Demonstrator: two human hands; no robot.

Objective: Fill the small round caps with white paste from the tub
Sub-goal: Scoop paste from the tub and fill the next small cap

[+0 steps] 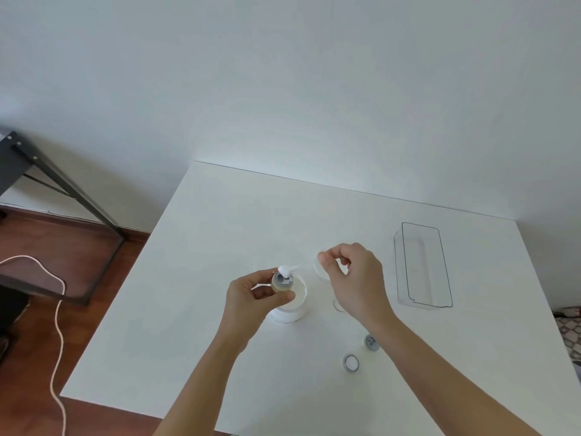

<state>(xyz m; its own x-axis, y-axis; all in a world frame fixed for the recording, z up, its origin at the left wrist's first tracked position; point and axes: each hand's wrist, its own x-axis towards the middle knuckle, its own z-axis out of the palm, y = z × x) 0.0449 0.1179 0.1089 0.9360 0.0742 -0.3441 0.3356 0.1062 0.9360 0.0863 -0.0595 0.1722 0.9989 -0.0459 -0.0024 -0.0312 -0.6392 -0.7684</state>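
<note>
Your left hand [251, 294] pinched one small cap [282, 282] above the open tub [290, 305]. Your right hand [349, 272] gripped a thin spatula [294, 268], long axis running leftward, paste-laden tip touching that cap's mouth. Two more caps [350, 362] lay near your right forearm, on the table [220, 247]

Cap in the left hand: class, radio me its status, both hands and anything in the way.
Left hand fingers pinch small round cap over tub. Right hand holds spatula, paste blob at cap. Nothing blocking.
</note>
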